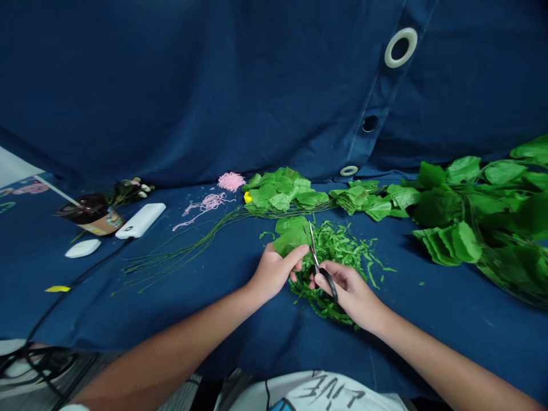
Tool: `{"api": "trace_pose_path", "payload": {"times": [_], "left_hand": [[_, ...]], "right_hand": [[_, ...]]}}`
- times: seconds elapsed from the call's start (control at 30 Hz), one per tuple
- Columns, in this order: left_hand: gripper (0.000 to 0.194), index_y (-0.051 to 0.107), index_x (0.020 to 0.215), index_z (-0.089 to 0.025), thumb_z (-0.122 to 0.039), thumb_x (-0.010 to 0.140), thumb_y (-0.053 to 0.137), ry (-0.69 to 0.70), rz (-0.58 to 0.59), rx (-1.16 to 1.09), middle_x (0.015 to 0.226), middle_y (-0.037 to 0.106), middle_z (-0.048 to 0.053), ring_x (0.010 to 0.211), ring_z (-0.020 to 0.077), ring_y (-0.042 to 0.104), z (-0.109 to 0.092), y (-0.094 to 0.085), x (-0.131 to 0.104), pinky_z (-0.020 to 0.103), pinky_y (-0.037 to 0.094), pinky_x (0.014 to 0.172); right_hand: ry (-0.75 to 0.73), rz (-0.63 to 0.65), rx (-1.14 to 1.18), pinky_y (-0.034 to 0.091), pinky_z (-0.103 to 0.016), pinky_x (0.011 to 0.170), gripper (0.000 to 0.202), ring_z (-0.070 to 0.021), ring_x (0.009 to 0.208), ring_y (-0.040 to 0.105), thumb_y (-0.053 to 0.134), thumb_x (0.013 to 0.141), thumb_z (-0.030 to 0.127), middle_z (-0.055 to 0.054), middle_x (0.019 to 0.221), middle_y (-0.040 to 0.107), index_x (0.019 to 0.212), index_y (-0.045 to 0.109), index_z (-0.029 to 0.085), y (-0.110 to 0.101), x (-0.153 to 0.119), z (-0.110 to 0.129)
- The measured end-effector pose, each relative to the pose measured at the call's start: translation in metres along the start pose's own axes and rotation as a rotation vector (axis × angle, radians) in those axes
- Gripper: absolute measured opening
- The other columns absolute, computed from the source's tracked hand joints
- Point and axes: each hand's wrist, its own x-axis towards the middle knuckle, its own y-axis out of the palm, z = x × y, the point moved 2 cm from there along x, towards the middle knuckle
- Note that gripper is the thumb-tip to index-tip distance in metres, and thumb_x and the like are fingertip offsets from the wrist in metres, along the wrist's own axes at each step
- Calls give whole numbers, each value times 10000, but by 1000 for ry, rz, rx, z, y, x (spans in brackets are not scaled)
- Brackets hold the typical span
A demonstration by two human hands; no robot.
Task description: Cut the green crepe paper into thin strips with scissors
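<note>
Just below the middle of the frame, the left hand (pixel 274 271) pinches a folded piece of green paper (pixel 290 238) between thumb and fingers, and the right hand (pixel 349 288) has its fingers closed through the black handles of a pair of scissors (pixel 319 262). The blades point up, their tips right at the paper's edge. The step in hand looks like trimming the green paper into a leaf shape. The cut calls for the left hand to hold the paper taut and turn it while the blades work along the edge.

Under both hands lies one heap of thin green shreds (pixel 338 251) on the blue cloth (pixel 214 85) that covers the table. Behind it, across the centre, run one bundle of green wire stems (pixel 184 251) and several stacks of cut green leaves (pixel 282 191), about four; I cannot count them surely. A large leafy garland (pixel 471 222) fills the right side. Two clumps of pink thread (pixel 218 191) lie left of centre. At the left stand one cup (pixel 92 214), one white power bank (pixel 141 220) and one white oval pebble-like object (pixel 83 248).
</note>
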Motion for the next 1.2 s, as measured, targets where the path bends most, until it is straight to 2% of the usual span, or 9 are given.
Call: {"api": "trace_pose_path", "payload": {"times": [0.4,0.63,0.9,1.2], "left_hand": [[412,517,606,-162,-465,856,641,0,-22,25,507,500,-38,384,94,471,2,1,0,217,403,390],[473,474,523,-169,-450,871,626,43,-3,92,458,464,-39,363,89,461,1,-1,0,223,387,410],[452,500,572,-174,-489,877,606,7,-4,33,489,474,-34,384,96,457,3,-1,1,225,399,401],[451,488,574,-187,-504,872,606,5,-46,75,461,468,-40,367,99,450,-2,1,1,226,394,390]], "right_hand": [[9,-36,-11,426,-230,586,359,-162,656,548,704,820,527,8,638,579,789,618,180,1,2,-7],[24,-31,-14,417,-229,573,375,-141,609,515,693,822,542,9,647,574,794,618,175,0,1,-1],[41,-26,-22,408,-225,569,421,-133,596,494,666,821,596,23,622,532,790,585,184,0,2,-4],[19,-52,-53,407,-220,579,393,-135,602,483,676,825,569,30,615,517,794,594,186,4,3,-3]]}}
